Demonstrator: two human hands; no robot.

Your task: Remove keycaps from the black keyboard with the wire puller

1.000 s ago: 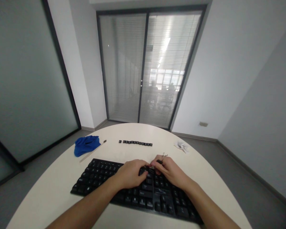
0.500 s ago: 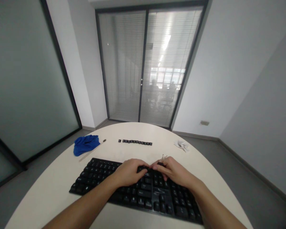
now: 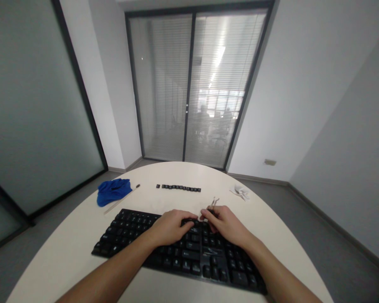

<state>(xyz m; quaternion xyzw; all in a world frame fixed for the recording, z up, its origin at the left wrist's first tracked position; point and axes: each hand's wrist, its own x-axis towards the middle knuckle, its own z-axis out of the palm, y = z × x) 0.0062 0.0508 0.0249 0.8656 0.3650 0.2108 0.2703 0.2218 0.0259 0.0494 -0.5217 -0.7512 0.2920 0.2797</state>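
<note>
A black keyboard [image 3: 189, 254] lies at an angle on the table, its keys facing up. My left hand [image 3: 173, 227] grips its far edge, with the thumb over the keys and the index finger stretched along the back. Close to those fingertips, my right hand [image 3: 222, 221] is closed above the far edge, thumb and index finger pinched together. Out of its top stick the two thin hooked prongs of a wire keycap puller [image 3: 214, 202]. Something small and pale shows at the right fingertips, too small to name. Beyond the keyboard stands a row of black keycaps [image 3: 181, 187].
A single keycap [image 3: 158, 186] sits left of the row. At the left lie a blue cloth [image 3: 113, 191] and a thin brush [image 3: 121, 199]. A crumpled white tissue [image 3: 240, 192] rests near the right edge of the round table [image 3: 164, 290].
My right hand has lifted slightly and shifted left, its fingers now pinched tighter with the prongs raised higher. My left hand and the keyboard have stayed nearly in place.
</note>
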